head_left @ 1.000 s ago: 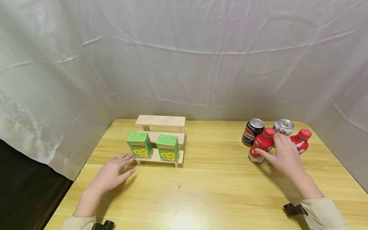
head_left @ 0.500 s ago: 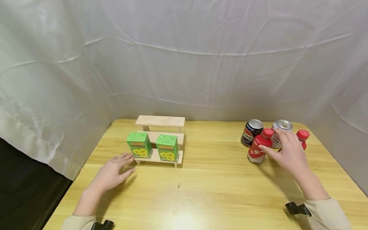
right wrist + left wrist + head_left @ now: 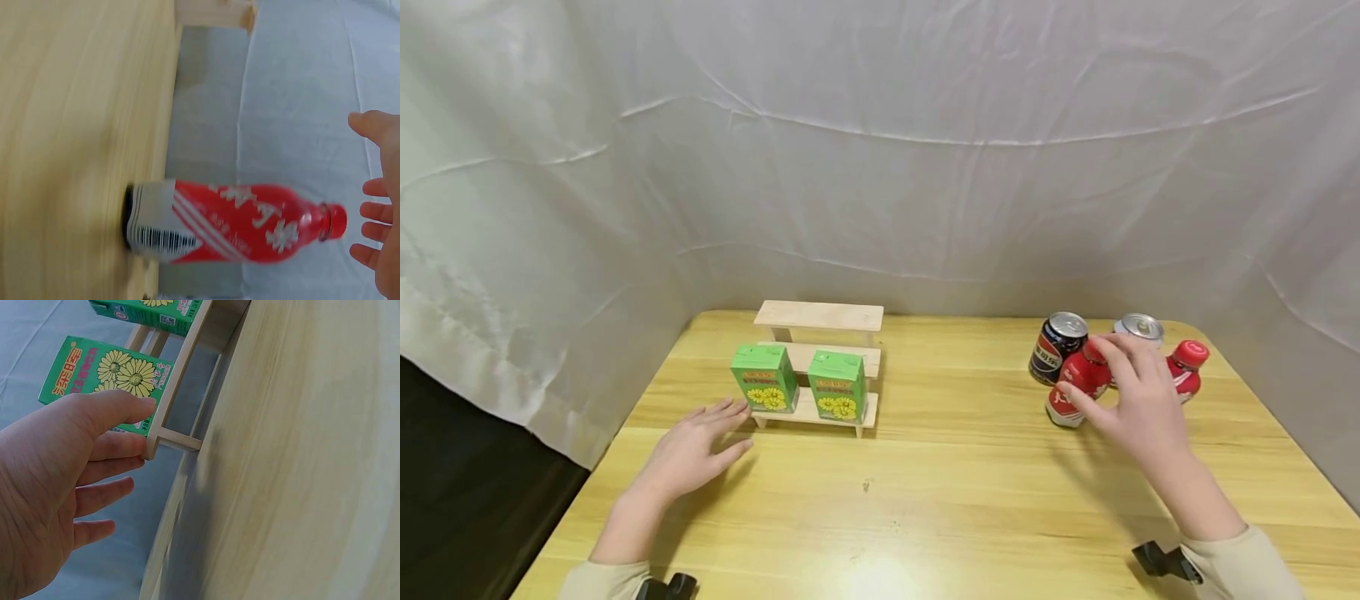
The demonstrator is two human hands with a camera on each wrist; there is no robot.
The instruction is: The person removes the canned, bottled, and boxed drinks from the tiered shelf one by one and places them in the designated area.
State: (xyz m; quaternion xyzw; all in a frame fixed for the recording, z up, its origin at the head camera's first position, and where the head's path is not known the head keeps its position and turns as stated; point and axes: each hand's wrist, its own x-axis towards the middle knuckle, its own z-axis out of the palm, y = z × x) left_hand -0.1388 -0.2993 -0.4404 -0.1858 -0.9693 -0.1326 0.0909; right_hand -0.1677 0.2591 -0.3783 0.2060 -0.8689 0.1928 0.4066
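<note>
My right hand hovers just in front of a red plastic bottle, covering part of its cap and side. In the right wrist view the bottle stands on the table, and loosely bent fingers are apart from its cap. My left hand is beside the front left corner of a small three-step wooden rack. Its relaxed fingers lie by a green drink carton; whether they touch it I cannot tell. A second green carton stands on the same lowest step.
A dark cola can stands behind the red bottle. A silver can is partly hidden behind my right hand, with another red bottle to its right. Pale cloth hangs around the wooden table.
My right hand first shifts a little right, then returns left over the red bottle's cap. The left hand, cartons and rack stay put.
</note>
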